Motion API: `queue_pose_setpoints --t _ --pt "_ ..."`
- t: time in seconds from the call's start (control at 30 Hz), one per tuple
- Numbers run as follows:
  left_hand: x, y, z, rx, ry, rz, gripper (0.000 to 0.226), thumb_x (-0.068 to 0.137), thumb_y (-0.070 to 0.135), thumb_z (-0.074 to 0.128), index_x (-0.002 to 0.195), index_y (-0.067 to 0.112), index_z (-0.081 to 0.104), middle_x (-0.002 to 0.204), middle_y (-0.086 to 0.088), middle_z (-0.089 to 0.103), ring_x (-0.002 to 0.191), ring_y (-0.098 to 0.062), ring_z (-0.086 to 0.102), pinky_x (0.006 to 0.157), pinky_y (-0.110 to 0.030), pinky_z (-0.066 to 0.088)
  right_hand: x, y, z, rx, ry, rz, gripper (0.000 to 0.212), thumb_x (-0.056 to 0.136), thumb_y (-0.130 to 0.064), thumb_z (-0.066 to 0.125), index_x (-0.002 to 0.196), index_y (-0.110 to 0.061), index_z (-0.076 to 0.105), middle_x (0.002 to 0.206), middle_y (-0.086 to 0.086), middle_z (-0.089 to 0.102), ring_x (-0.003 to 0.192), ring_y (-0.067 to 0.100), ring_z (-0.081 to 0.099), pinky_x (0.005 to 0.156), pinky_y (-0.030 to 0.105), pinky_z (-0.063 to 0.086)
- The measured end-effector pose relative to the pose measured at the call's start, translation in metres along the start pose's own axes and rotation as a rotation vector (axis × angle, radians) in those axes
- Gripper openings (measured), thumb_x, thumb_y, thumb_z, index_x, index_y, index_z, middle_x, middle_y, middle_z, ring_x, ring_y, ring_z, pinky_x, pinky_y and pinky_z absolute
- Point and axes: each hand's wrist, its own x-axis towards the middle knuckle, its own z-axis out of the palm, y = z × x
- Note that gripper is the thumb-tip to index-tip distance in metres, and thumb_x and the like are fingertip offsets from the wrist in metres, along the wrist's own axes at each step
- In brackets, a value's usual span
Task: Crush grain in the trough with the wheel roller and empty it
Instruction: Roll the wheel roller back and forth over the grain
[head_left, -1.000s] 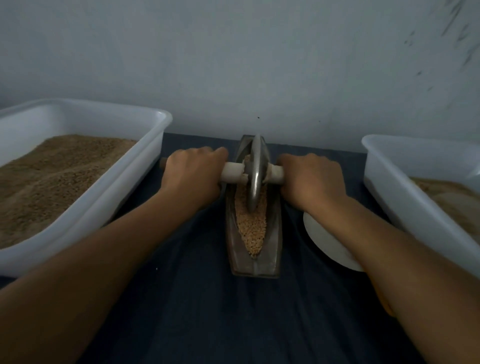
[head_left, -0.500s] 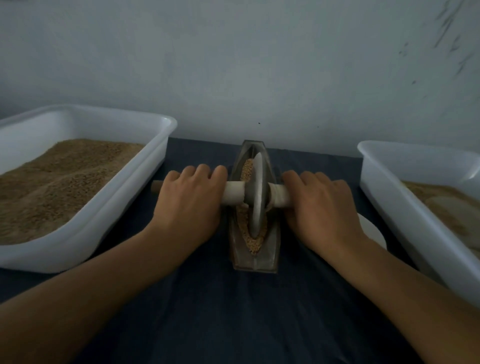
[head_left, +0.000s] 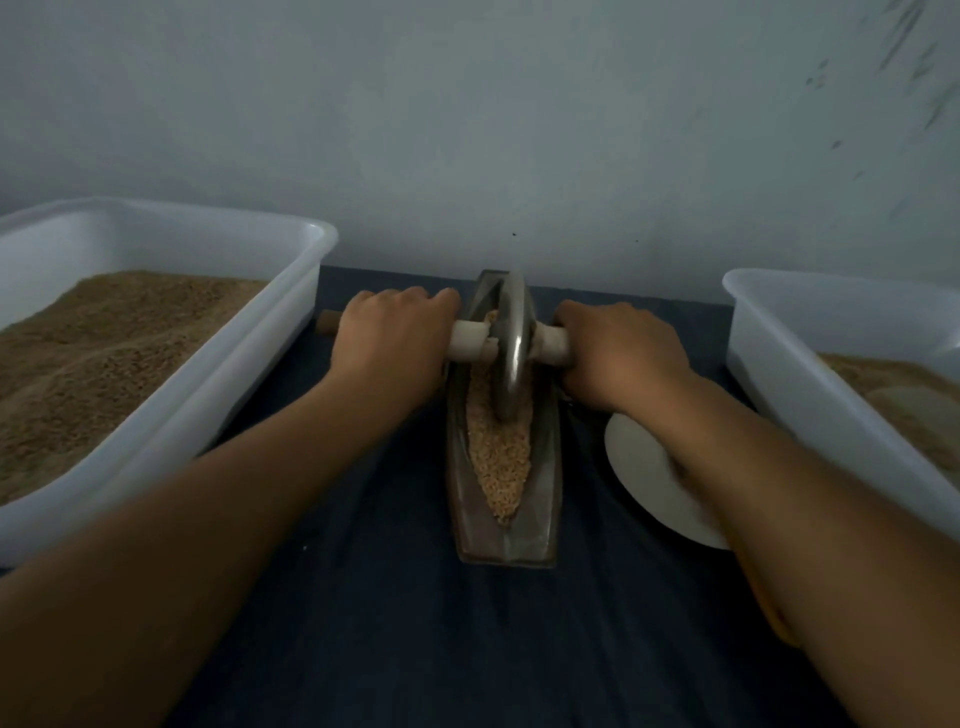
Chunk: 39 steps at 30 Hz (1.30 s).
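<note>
Wheel (head_left: 511, 348) is rolling back to the trough's (head_left: 545, 467) far end now. Left hand (head_left: 392, 348) and right hand (head_left: 621, 353) are both gripping the axle, so the grain (head_left: 501, 457) is still getting crushed.

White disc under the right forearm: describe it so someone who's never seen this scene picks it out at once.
Start at the metal trough at the centre of the dark cloth. Between it and the right-hand white tub lies a flat white disc, partly covered by the forearm. Unlike the tubs, it is round, low and shows no grain.
</note>
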Motion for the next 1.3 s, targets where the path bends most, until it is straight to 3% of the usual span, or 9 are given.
queue_pose_setpoints --t 0.17,0.3,0.4,0.5,0.67,0.8,0.9,1.1,1.3 --pt "0.018 -0.008 0.005 -0.060 -0.129 -0.033 0.022 0.086 0.022 0.067 0.100 0.023 0.051 0.099 -0.004 0.061 0.091 -0.027 0.061 0.070 -0.038 0.042 0.029 -0.002 -0.009 -0.051 -0.110 -0.033 0.026 0.079 -0.038 0.069 0.104 -0.030 0.066 0.101 0.003 0.067 0.082 0.027 0.059 0.059 0.029 0.037" --pt "0.024 -0.011 0.004 -0.074 -0.209 -0.039 0.024 0.084 0.026 0.070 0.099 0.025 0.051 0.099 -0.003 0.063 0.085 -0.022 0.057 0.070 -0.037 0.042 0.040 -0.005 -0.015 -0.075 -0.197 0.005 0.027 0.078 -0.033 0.070 0.104 -0.028 0.068 0.083 0.000 0.056 0.065 0.020 0.050 0.052 0.025 0.031" --pt "0.022 -0.012 0.002 -0.034 -0.246 -0.017 0.027 0.084 0.026 0.070 0.107 0.022 0.057 0.102 -0.003 0.065 0.089 -0.024 0.060 0.072 -0.035 0.043 0.035 -0.009 -0.016 -0.104 -0.139 0.028 0.016 0.081 -0.033 0.071 0.093 -0.024 0.068 0.072 -0.001 0.049 0.057 0.015 0.043 0.049 0.024 0.026" --pt "0.015 -0.010 -0.001 -0.015 -0.247 -0.007 0.028 0.085 0.026 0.069 0.109 0.022 0.055 0.103 -0.004 0.065 0.095 -0.026 0.062 0.073 -0.035 0.041 0.023 -0.011 -0.017 -0.132 -0.059 0.010 0.011 0.083 -0.032 0.071 0.083 -0.021 0.067 0.072 0.000 0.054 0.059 0.017 0.047 0.048 0.023 0.024" --pt "-0.007 -0.008 -0.008 -0.018 -0.173 0.019 0.033 0.085 0.028 0.068 0.096 0.025 0.037 0.099 -0.004 0.065 0.091 -0.027 0.063 0.070 -0.035 0.037 -0.008 -0.015 -0.014 -0.141 0.093 -0.026 0.016 0.082 -0.029 0.072 0.096 -0.022 0.067 0.088 0.005 0.066 0.075 0.027 0.060 0.048 0.026 0.015" --pt "-0.022 -0.004 -0.014 0.015 -0.127 0.039 0.038 0.087 0.033 0.068 0.095 0.026 0.031 0.086 0.001 0.054 0.073 -0.019 0.049 0.066 -0.034 0.037 -0.034 -0.016 -0.005 -0.141 0.206 -0.022 0.019 0.088 -0.031 0.067 0.099 -0.021 0.056 0.076 0.000 0.059 0.062 0.026 0.046 0.053 0.033 0.015" --pt "-0.033 -0.003 -0.019 0.021 -0.116 0.054 0.040 0.089 0.034 0.068 0.096 0.027 0.029 0.085 0.004 0.048 0.071 -0.015 0.046 0.064 -0.032 0.038 -0.049 -0.019 -0.004 -0.152 0.241 -0.035 0.019 0.088 -0.026 0.067 0.100 -0.018 0.054 0.075 0.001 0.058 0.061 0.026 0.048 0.056 0.033 0.018" --pt "-0.051 -0.005 -0.035 -0.005 -0.128 0.070 0.038 0.088 0.040 0.068 0.106 0.028 0.037 0.095 0.003 0.061 0.073 -0.016 0.053 0.064 -0.034 0.050 -0.071 -0.027 -0.015 -0.152 0.268 -0.061 0.024 0.092 -0.026 0.064 0.113 -0.018 0.054 0.087 0.003 0.062 0.071 0.024 0.051 0.064 0.036 0.023" --pt "-0.063 -0.004 -0.028 0.009 -0.007 0.106 0.043 0.084 0.045 0.071 0.102 0.031 0.035 0.085 0.009 0.051 0.068 -0.011 0.047 0.059 -0.030 0.039 -0.084 -0.027 -0.013 -0.162 0.332 -0.071 0.027 0.086 -0.020 0.071 0.110 -0.014 0.060 0.078 0.005 0.059 0.065 0.026 0.051 0.064 0.036 0.025"
